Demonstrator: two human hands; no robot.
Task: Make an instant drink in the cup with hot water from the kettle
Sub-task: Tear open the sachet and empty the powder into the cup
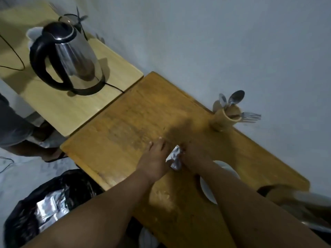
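Observation:
A crumpled silver sachet [175, 158] is between my two hands over the brown wooden table [125, 122]. My left hand [155, 159] holds its left side with fingers stretched forward. My right hand [192, 154] pinches its right side. A white cup [206, 187] sits on the table, mostly hidden under my right forearm. The steel kettle [69, 56] with a black handle stands on its base on the lighter table at the far left.
A wooden holder [226, 119] with spoons and a fork stands by the wall. A black rubbish bag [48, 208] with silver wrappers lies on the floor at the lower left. A white jug [33, 35] is behind the kettle. A person's legs are at the left edge.

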